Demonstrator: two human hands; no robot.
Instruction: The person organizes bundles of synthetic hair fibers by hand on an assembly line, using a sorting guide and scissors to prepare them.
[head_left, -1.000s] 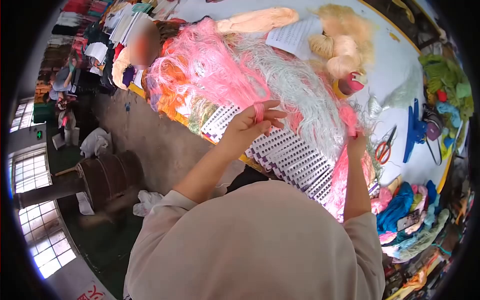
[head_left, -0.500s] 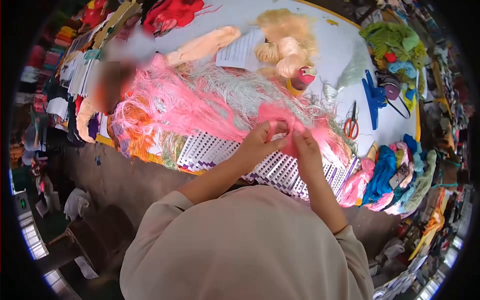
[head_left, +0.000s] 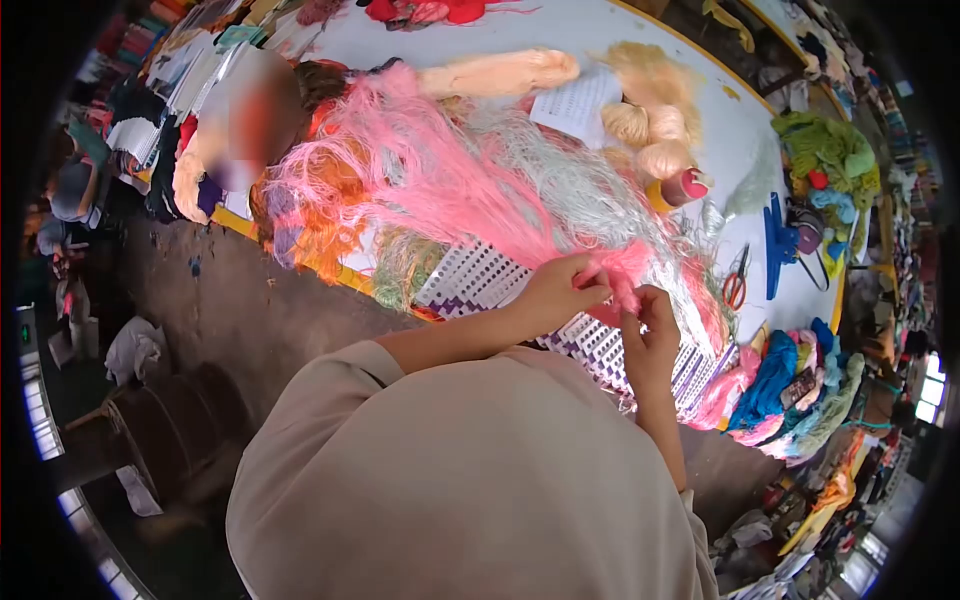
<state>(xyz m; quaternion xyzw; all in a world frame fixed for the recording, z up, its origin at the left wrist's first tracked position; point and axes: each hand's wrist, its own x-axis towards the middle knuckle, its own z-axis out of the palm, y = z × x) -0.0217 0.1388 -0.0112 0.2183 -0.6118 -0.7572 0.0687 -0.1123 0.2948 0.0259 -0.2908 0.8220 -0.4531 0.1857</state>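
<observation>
Both hands meet over the near edge of the table, at the gathered end of a large bundle of loose pink thread [head_left: 480,185]. My left hand [head_left: 555,293] pinches the pink thread from the left, fingers bent and pressed together. From the right, my right hand [head_left: 652,325] holds the same twisted pink end between thumb and fingers. Pale silvery thread [head_left: 560,165] lies behind the pink. White cards with rows of dark holes and purple edges [head_left: 475,272] lie under and around the hands.
Orange-handled scissors [head_left: 735,288] and a blue clamp-like object [head_left: 775,245] lie at the right. Behind are cream yarn balls [head_left: 665,158], a thread cone [head_left: 685,188] and a printed sheet [head_left: 575,105]. Blue skeins [head_left: 768,380] hang at the near right edge. A blurred person [head_left: 255,120] is at the left.
The view has turned, so the table things sit further right. The pink loop between my hands now looks narrower and twisted, and my hands are slightly lower in view.
</observation>
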